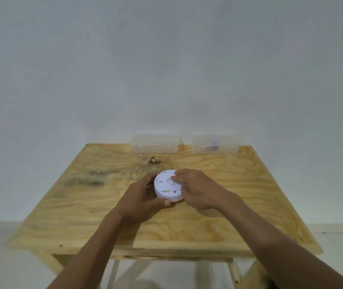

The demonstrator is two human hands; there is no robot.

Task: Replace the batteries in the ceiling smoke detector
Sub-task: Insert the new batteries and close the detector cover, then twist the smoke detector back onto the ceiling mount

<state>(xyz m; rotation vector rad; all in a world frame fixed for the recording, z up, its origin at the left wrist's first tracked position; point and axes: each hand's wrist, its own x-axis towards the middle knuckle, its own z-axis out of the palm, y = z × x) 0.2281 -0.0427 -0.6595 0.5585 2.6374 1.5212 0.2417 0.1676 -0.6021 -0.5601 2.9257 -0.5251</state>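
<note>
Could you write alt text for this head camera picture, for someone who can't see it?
A person's left hand grips the side of a round white smoke detector on a wooden table, while the right hand rests its fingers on top. Two clear plastic boxes sit at the table's far edge against a pale wall.

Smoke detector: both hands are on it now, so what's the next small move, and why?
Probably twist or lift the back plate off. The left hand grips the smoke detector by its rim on the table, the right hand has fingers on its top, and no batteries show yet.
</note>
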